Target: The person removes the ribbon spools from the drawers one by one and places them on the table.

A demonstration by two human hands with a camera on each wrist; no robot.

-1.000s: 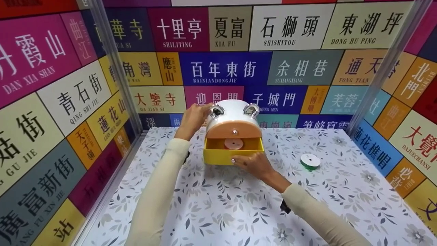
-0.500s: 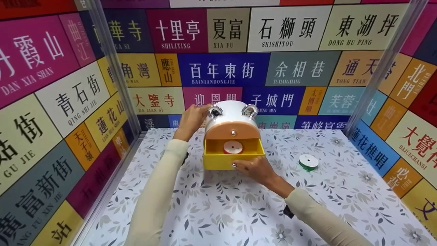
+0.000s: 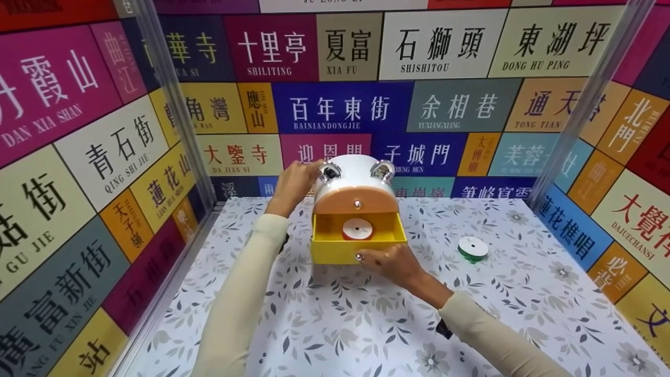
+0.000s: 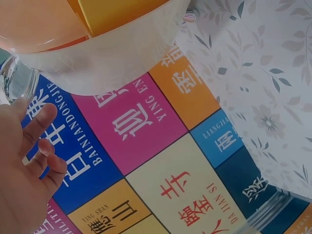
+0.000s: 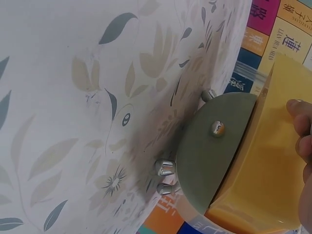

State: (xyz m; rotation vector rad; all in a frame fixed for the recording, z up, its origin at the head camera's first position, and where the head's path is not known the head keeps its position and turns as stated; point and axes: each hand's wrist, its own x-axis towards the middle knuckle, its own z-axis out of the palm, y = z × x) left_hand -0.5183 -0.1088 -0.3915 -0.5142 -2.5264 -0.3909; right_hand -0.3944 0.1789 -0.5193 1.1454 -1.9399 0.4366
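Observation:
A small white storage box (image 3: 357,173) with a rounded top stands on the table. It has silver ear-shaped loops, an orange upper drawer (image 3: 335,201) and a green lower drawer (image 5: 209,156). Its yellow middle drawer (image 3: 332,253) is pulled out, and inside lies a red-edged spool (image 3: 357,229) with a white face. At the left silver loop (image 3: 330,171), my left hand (image 3: 293,187) holds on with its fingertips; the other fingers curl loosely. My right hand (image 3: 392,263) pinches the silver knob (image 3: 359,257) of the yellow drawer, though its grip is partly cut off in the right wrist view.
A green-edged spool (image 3: 472,248) with a white face lies to the right of the box. The tabletop (image 3: 335,324) has a leaf pattern. Walls of colourful sign panels (image 3: 343,107) rise behind and on both sides, with clear corner posts (image 3: 175,104).
The yellow drawer has slid farther out toward me, with my right hand on its knob. More of the red-edged spool shows. My left hand has stayed at the silver loop.

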